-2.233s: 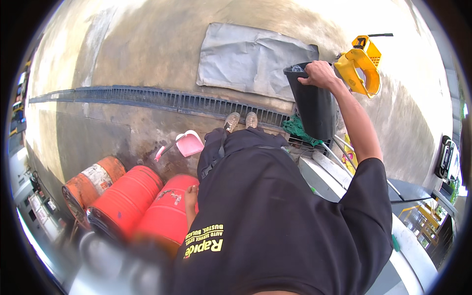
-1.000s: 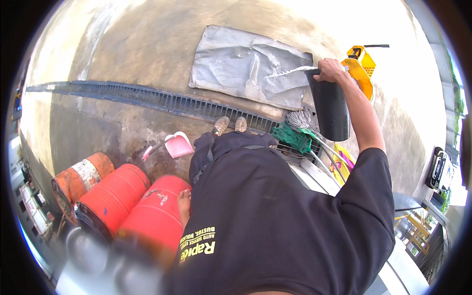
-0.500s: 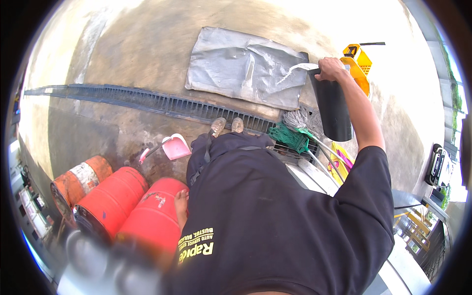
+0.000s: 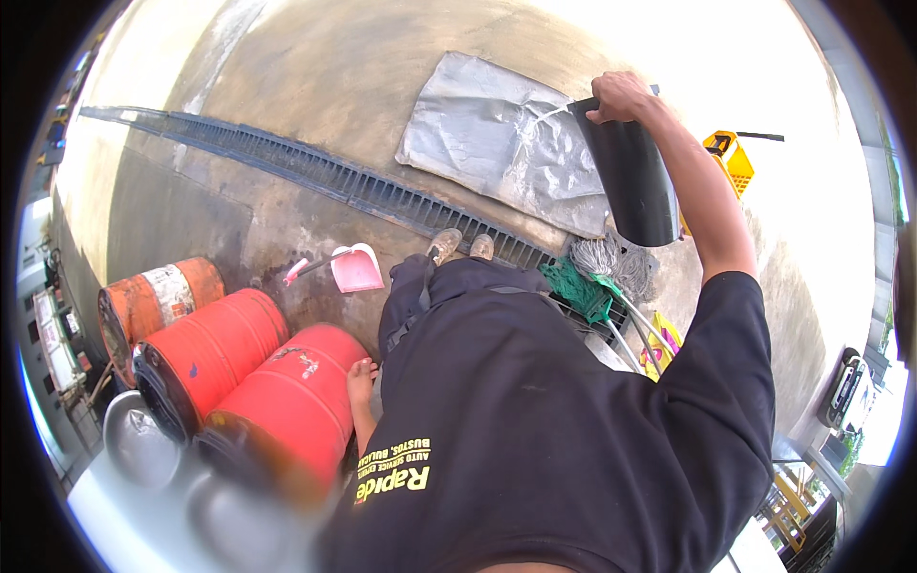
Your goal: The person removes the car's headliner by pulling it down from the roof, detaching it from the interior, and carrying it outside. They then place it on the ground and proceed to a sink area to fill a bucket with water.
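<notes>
My right hand [image 4: 621,95] fingers clamp the black bucket [image 4: 630,181] rim, held high & tipped over the grey tarp [image 4: 497,143]; left hand [image 4: 361,387] slack by red drum [image 4: 287,411]—one-hand grip could slip, bucket drops.

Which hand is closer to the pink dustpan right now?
Left. The left hand hangs by the red drums, just below the pink dustpan. The right hand is raised far across the view, gripping the rim of the black bucket.
</notes>
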{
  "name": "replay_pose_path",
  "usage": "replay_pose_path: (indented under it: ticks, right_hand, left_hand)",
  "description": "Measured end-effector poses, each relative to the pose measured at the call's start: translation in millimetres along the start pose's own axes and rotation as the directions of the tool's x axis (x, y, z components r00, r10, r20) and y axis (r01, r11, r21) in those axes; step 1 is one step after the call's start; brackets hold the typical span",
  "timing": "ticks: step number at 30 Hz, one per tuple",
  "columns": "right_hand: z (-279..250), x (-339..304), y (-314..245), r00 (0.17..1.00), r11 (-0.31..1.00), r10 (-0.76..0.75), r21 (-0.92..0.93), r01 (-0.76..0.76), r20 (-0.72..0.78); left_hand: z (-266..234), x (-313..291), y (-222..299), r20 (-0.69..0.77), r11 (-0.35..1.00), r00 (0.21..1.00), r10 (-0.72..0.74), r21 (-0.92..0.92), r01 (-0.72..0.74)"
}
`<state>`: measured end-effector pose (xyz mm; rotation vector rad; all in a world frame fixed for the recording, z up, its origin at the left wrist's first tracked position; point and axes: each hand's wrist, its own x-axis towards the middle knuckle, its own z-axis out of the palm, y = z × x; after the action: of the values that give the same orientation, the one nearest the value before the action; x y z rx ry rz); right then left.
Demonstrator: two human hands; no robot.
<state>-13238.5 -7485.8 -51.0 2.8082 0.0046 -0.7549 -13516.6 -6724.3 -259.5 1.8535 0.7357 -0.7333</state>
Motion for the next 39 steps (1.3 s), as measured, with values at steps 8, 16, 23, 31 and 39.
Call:
replay_pose_path:
  ticks: [8,16,23,31,39]
  right_hand:
    - [-52,51,-5,0.990,0.999,0.001,0.049,0.006,-0.138]
    - [-72,73,-11,0.988,0.993,-0.095,-0.088,0.084,-0.119]
    - [-52,84,-33,0.982,0.981,-0.167,-0.114,0.157,-0.085]
    - [-76,94,-68,0.991,0.989,-0.130,-0.068,0.128,-0.017]
    - [-124,144,-100,0.991,0.984,-0.093,-0.141,0.106,0.096]
  left_hand:
    - [12,-5,-126,-0.051,0.955,0.995,-0.081,-0.288,0.063]
    - [23,-17,-153,-0.011,0.972,0.997,-0.071,-0.227,0.067]
    - [17,-4,-122,-0.003,0.988,0.996,-0.092,-0.125,0.091]
    - [-1,32,-54,0.071,0.993,0.993,-0.090,-0.073,0.095]
    - [-58,115,18,0.118,0.995,0.992,-0.036,-0.087,0.046]
